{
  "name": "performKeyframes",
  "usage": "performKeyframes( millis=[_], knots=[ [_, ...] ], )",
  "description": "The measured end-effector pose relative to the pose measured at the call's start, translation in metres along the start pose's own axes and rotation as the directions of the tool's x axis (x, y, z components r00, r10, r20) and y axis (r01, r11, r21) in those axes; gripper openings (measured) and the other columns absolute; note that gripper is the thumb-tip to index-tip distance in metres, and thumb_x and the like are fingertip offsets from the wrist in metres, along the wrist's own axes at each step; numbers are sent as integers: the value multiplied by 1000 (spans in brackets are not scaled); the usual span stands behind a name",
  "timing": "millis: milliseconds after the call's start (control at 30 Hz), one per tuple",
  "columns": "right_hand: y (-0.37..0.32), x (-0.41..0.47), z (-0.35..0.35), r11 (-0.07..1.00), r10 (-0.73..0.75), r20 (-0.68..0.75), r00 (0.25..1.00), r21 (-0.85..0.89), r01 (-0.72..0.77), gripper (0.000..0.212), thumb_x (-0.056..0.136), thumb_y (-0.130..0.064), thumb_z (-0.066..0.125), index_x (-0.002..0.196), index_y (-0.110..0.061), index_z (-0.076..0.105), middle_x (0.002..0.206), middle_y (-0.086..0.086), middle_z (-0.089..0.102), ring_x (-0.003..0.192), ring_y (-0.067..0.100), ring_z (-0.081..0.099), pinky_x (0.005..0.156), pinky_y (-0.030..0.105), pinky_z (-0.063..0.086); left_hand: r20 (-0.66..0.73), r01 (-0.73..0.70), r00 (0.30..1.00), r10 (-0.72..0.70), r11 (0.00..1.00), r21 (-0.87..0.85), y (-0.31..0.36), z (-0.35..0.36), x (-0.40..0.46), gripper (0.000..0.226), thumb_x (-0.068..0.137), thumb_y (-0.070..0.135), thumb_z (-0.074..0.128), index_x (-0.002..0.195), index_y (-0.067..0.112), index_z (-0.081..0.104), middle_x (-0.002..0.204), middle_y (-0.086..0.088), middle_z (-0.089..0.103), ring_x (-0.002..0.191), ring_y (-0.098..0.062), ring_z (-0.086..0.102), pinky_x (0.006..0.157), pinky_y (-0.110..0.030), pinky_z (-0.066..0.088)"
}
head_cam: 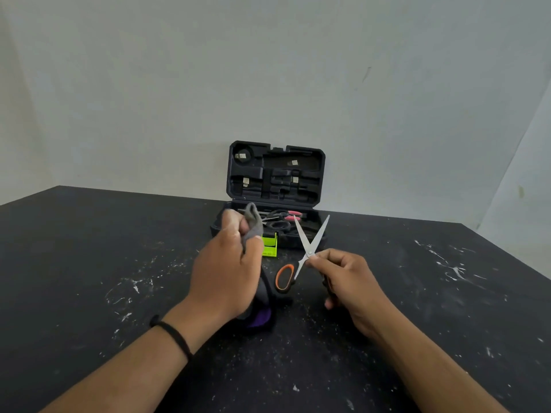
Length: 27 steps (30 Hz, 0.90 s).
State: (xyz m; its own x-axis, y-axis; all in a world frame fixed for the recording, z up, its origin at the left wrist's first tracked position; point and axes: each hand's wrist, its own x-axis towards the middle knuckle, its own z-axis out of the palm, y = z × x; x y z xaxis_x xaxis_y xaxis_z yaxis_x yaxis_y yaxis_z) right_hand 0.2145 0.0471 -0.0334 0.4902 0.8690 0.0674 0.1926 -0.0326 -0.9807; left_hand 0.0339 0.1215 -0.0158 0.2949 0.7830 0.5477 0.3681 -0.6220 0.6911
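Observation:
My right hand (348, 281) grips one handle of a pair of scissors (310, 242) with black and orange handles. Their steel blades are spread apart and point up and away from me. The other handle loop (284, 278) hangs free to the left. My left hand (226, 269) holds a grey cloth (253, 225), bunched between the fingers above the table. The cloth's lower part, with a purple patch (262, 318), trails down under my left wrist. Cloth and blades are apart.
An open black tool case (275, 174) stands at the table's far edge against the wall, with pliers with red handles (283, 216) and other tools inside. A lime-green block (269, 244) sits in front of it. The black table (89, 263) is speckled white.

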Motion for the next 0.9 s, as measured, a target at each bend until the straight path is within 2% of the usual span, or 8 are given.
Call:
performKeyframes(
  millis=[133,200,333,500,633,700,800,900],
  knots=[
    [-2,-3,1,1000,-22,23,1000,3,22,22,98,-22,65,84,-16,80,51,-5,39,47,8,36,43,25,39,155,-98,985,75,984,151,-2,7,-7,7,96,35,46,96,36,40,90,14,53,73,-2,53,62,-23,34],
    [-3,-4,1,1000,-24,29,999,0,24,23,98,-21,65,82,-20,82,56,-1,48,52,10,42,42,24,38,238,-194,961,141,957,215,-5,10,-6,10,94,41,53,101,42,46,101,18,52,87,-1,53,73,-23,37],
    [-4,-4,1,1000,1,36,999,0,-1,23,96,-17,64,85,-20,83,73,7,65,52,5,47,43,24,37,336,-315,915,224,917,245,-6,11,-7,22,91,55,60,111,47,62,105,19,52,95,0,56,86,-26,48],
    [-5,-3,1,995,26,2,1000,93,-26,22,99,-19,62,91,-12,81,89,9,79,48,3,54,41,24,36,249,-364,926,285,848,385,1,20,-11,39,98,51,51,136,45,59,108,15,49,94,-7,59,78,-27,51],
    [-4,-6,2,998,-42,-38,998,55,44,23,99,-16,63,87,-9,80,84,10,78,42,2,49,40,24,36,238,-372,926,292,812,450,7,25,-18,44,102,50,41,144,41,50,108,14,39,100,-8,52,78,-25,46],
    [-3,-8,2,995,-97,-53,994,-10,96,25,99,-14,63,83,-7,81,75,5,76,42,1,48,42,23,38,263,-387,919,294,801,457,5,27,-18,43,102,47,41,143,40,50,101,13,32,99,-9,50,77,-26,46],
    [-3,-10,1,983,-177,-36,984,-54,175,25,99,-5,59,86,-4,80,50,-13,62,44,-3,53,46,11,39,283,-458,886,367,782,423,3,33,-22,38,95,41,48,130,38,64,90,13,28,86,-10,52,64,-26,46],
    [-7,-11,-1,974,-222,-25,975,-48,221,22,100,-4,58,95,-3,80,45,-20,56,45,-6,54,46,7,38,166,-452,892,421,809,376,0,43,-28,34,92,34,55,120,30,72,90,11,47,78,-12,59,58,-26,53]
  ],
)
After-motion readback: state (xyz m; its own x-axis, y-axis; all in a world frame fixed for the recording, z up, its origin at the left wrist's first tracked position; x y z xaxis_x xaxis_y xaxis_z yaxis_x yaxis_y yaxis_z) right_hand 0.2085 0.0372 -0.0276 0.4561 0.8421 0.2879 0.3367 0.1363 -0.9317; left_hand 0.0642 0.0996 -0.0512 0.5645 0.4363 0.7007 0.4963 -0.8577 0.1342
